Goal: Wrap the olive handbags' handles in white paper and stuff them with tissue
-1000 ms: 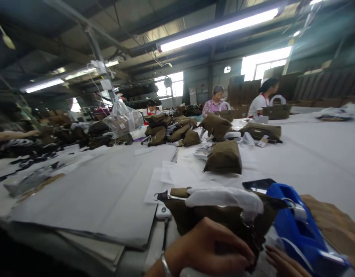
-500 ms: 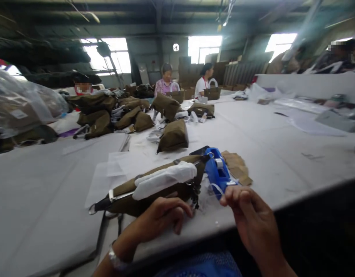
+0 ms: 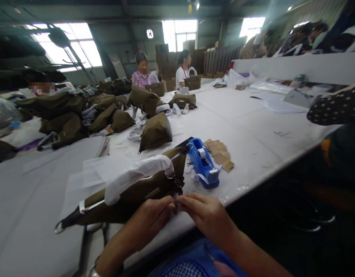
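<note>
An olive-brown handbag (image 3: 128, 206) lies before me, a zipper along its top and its handle (image 3: 139, 175) wrapped in white paper. Dark metal hardware hangs at its right end. Just below that hardware, the fingertips of my left hand (image 3: 154, 215) and my right hand (image 3: 209, 217) meet in a pinch. A small whitish bit shows between them, too small to name. Right of the bag stands a blue tape dispenser (image 3: 205, 165) with a roll in it and a white strip curling from its side.
Brown paper tags (image 3: 220, 154) lie behind the dispenser. More olive bags (image 3: 156, 132) are heaped at the far left of the white table (image 3: 252, 154). Co-workers sit across it, and a person in a dotted garment (image 3: 336, 104) is at the right. The table edge runs close to me.
My right hand has moved left from beside the tape dispenser to meet my left hand, whose fingers have closed. The view has turned right, and a person in a dotted garment has appeared at right.
</note>
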